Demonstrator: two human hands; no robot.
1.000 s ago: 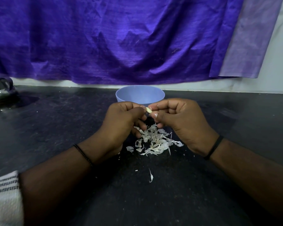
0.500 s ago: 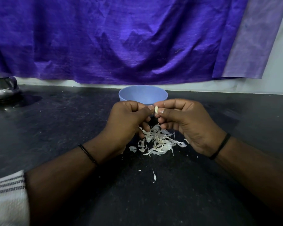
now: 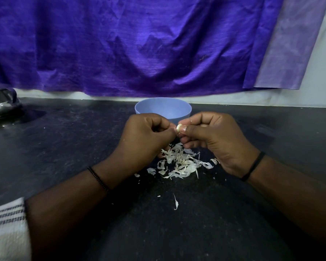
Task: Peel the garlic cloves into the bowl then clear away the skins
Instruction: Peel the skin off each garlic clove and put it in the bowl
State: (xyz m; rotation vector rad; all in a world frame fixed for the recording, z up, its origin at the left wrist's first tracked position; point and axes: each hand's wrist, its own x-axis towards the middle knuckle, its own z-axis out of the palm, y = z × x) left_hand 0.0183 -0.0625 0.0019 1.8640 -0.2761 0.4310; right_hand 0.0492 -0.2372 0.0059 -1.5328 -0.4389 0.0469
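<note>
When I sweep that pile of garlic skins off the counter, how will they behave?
The garlic skins look thin and curled, so probably very light and floppy. Stray flakes lie apart on the counter, so they'd likely scatter rather than slide together.

Left hand (image 3: pixel 145 136), right hand (image 3: pixel 213 136): seemingly pinched.
</note>
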